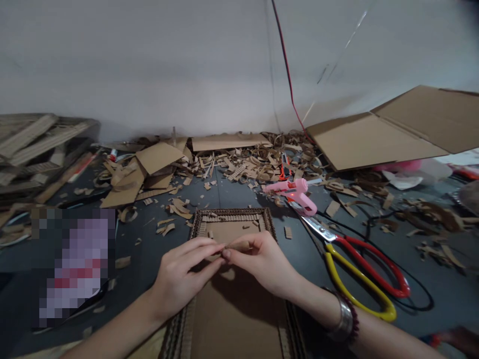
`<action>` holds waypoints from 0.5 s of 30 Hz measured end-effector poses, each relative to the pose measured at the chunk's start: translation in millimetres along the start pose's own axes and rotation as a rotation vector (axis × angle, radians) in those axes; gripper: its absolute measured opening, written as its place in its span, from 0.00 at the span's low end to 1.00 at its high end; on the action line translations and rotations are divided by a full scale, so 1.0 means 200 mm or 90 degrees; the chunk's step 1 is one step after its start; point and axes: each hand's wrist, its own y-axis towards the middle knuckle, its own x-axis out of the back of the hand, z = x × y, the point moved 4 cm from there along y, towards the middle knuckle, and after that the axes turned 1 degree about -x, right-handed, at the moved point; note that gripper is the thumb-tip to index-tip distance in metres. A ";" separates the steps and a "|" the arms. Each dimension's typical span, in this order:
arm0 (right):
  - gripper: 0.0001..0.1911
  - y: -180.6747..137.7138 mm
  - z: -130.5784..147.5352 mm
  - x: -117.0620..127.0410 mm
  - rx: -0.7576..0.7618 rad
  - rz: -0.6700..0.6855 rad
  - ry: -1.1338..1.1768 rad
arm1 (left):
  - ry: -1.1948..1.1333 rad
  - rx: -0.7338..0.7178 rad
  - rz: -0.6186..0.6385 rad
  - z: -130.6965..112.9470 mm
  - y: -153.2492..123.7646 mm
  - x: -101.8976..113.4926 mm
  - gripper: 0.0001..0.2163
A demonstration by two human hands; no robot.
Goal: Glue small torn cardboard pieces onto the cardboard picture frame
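Both hands meet above a cardboard frame (239,324), a long rectangular panel with corrugated strips built up along its edges. My right hand (264,259) is closed on a small cardboard strip (239,246), pinched between thumb and fingers. From the other side, my left hand (190,264) has its thumb and fingertips drawn together at the strip's left end. Small curled cardboard bits (210,234) lie at the frame's far end. A bracelet circles my right wrist.
Right of the frame lie scissors (329,232) with red and yellow handles and a pink glue gun (292,192). Cardboard scraps (239,164) heap along the wall. A folded cardboard sheet (377,137) is at the right, cardboard strips (33,144) at the left.
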 end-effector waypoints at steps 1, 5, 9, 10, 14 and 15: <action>0.09 0.00 0.00 0.00 0.002 0.000 -0.006 | -0.010 0.001 -0.002 0.00 0.00 0.00 0.05; 0.14 -0.01 0.05 0.02 0.014 0.019 -0.159 | -0.058 0.035 -0.013 0.01 0.01 0.00 0.05; 0.17 -0.07 0.17 0.19 0.011 -0.041 -0.566 | -0.061 0.125 -0.019 0.05 0.02 0.00 0.04; 0.18 -0.09 0.20 0.27 -0.047 -0.082 -0.673 | -0.060 0.151 -0.019 0.07 0.02 0.00 0.03; 0.16 -0.14 0.27 0.62 -0.201 -0.359 -0.912 | -0.117 0.246 -0.020 0.11 0.02 -0.01 0.04; 0.17 -0.13 0.27 0.67 -0.168 -0.399 -0.931 | -0.148 0.272 -0.021 0.11 0.02 -0.01 0.04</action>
